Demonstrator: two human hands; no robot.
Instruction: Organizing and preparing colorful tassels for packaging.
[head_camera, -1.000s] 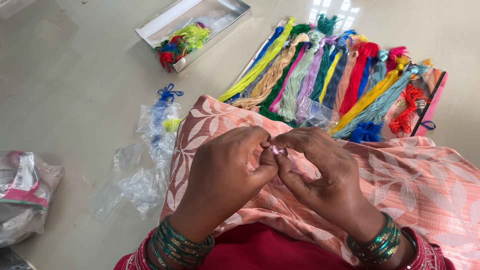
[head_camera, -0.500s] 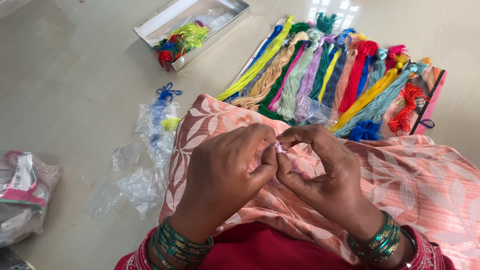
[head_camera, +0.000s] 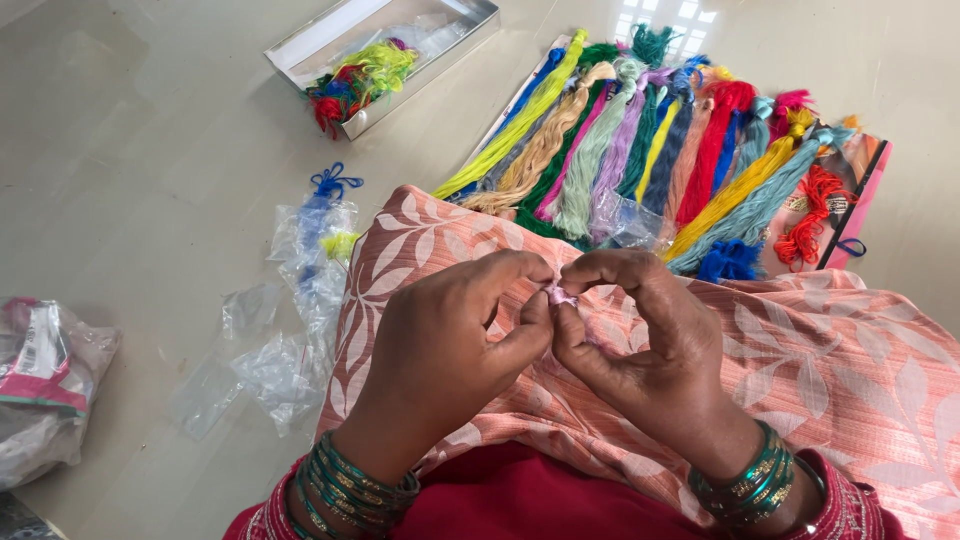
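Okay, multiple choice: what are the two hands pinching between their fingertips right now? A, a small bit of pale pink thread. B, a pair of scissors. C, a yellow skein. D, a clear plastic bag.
A: the left hand and right hand meet fingertip to fingertip on a small pale pink thread, above the peach leaf-print cloth.

Floor (head_camera: 150, 150): pale, glossy tile. Top centre: open shallow metal box (head_camera: 470, 25), tangle of red, green, yellow and blue thread (head_camera: 355, 80) in its near end. Upper right: row of thread skeins (head_camera: 640, 140) laid side by side on a flat pink-edged board (head_camera: 868, 205); yellow, tan, green, lilac, blue, red, teal. Loose blue skein (head_camera: 728, 262) at the near edge, orange-red skein (head_camera: 808, 215) at the right end. Left of centre: crumpled clear plastic bags (head_camera: 285, 330), a blue thread bundle (head_camera: 325, 190) on top. Far left: plastic bag with packets (head_camera: 45, 370).
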